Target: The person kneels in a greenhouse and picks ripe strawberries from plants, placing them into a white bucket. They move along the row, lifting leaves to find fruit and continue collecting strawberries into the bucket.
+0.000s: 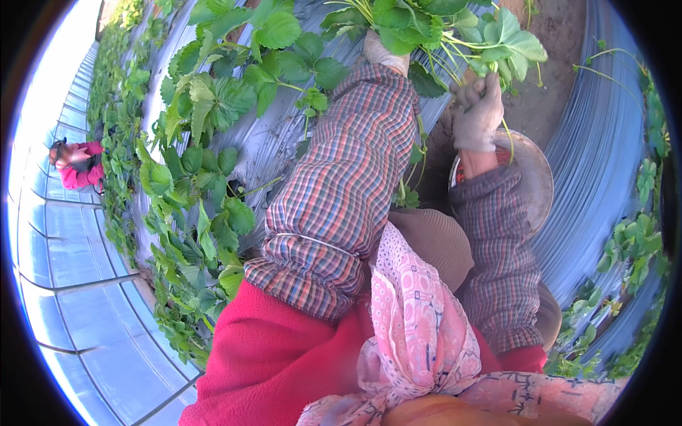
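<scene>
My left hand (384,53), in a pale glove, reaches in among the stems of a strawberry plant (407,24) at the top; leaves cover its fingers, so its grip is hidden. My right hand (478,109), also in a light, soiled glove, is closed at the plant's right side, with its fingers around thin green stems (453,50). Beneath my right wrist stands a round bucket (533,165) with red contents, partly covered by my forearm. A long thin stem hangs over its rim.
Strawberry plants (213,106) line the plastic-covered bed (256,154) on the left. Bluish plastic film (591,165) covers the ridge on the right. A bare soil furrow (549,74) runs between. Another person (80,165) is far left, near the greenhouse wall (101,319).
</scene>
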Tool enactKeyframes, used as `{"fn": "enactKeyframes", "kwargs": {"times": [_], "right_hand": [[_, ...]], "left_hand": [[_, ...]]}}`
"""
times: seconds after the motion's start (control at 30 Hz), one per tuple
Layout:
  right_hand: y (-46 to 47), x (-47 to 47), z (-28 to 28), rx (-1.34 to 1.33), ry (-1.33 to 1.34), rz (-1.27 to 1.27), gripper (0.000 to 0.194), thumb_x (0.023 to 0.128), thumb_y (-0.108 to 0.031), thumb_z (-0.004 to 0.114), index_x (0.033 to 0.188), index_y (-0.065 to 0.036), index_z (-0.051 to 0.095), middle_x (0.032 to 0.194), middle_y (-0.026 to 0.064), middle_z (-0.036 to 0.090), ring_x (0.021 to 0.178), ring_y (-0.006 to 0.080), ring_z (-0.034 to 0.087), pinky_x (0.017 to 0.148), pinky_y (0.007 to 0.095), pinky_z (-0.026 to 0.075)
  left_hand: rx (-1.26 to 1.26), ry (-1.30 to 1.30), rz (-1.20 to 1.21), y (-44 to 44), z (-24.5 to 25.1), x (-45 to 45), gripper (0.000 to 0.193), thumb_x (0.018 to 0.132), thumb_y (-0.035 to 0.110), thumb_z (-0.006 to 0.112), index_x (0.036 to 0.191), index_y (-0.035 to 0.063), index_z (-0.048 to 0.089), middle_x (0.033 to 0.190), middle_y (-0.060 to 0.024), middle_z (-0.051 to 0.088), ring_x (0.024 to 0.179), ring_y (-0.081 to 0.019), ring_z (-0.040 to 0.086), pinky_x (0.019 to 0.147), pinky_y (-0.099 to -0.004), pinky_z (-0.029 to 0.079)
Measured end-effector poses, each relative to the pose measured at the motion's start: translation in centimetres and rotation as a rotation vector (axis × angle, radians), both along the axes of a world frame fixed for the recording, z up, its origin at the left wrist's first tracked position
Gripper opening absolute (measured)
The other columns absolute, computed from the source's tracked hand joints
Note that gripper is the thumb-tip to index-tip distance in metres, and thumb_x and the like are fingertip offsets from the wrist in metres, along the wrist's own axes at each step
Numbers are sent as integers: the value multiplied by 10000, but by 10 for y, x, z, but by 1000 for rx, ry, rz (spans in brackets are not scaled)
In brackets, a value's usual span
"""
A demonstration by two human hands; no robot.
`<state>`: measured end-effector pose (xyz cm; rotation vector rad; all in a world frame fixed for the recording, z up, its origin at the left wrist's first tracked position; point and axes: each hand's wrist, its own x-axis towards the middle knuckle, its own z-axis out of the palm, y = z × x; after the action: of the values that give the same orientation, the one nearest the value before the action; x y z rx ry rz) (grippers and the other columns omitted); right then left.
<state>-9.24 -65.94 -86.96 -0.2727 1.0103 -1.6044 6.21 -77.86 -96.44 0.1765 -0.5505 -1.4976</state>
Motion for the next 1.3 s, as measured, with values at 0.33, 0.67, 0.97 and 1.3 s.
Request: {"fn": "enactKeyframes", "kwargs": {"times": [0.33, 0.67, 0.97, 1.3], "right_hand": [[30, 33, -13, -246, 860, 615, 234, 917, -225, 640, 1010, -13, 677, 811, 71, 673, 691, 124, 600, 665, 272, 490], [-65, 154, -22, -802, 2148, 1059, 245, 943, -183, 466, 969, -39, 662, 862, 154, 659, 736, 303, 623, 735, 413, 521], [-68, 148, -52, -957, 2123, 868, 192, 835, -128, 556, 953, -88, 702, 846, 100, 687, 762, 298, 669, 673, 418, 535], [-52, 141, -37, -1029, 2043, 809, 204, 912, -161, 538, 996, -30, 670, 852, 148, 677, 770, 323, 648, 685, 426, 504]], "left_hand": [[665, -547, 397, 172, 124, 91, 141, 832, 15, 680, 948, 43, 604, 920, -65, 635, 724, -147, 612, 586, -260, 493], [756, -628, 546, 244, 172, 195, 139, 893, 9, 591, 1026, -30, 606, 907, -117, 648, 678, -105, 606, 545, -151, 495], [793, -776, 313, 213, 143, 183, 202, 882, 44, 602, 1069, -30, 622, 941, -168, 692, 614, -114, 579, 505, -194, 461], [884, -974, 194, 194, 88, 182, 266, 867, 77, 635, 1115, -21, 625, 823, -69, 636, 565, -120, 556, 492, -234, 449]]}}
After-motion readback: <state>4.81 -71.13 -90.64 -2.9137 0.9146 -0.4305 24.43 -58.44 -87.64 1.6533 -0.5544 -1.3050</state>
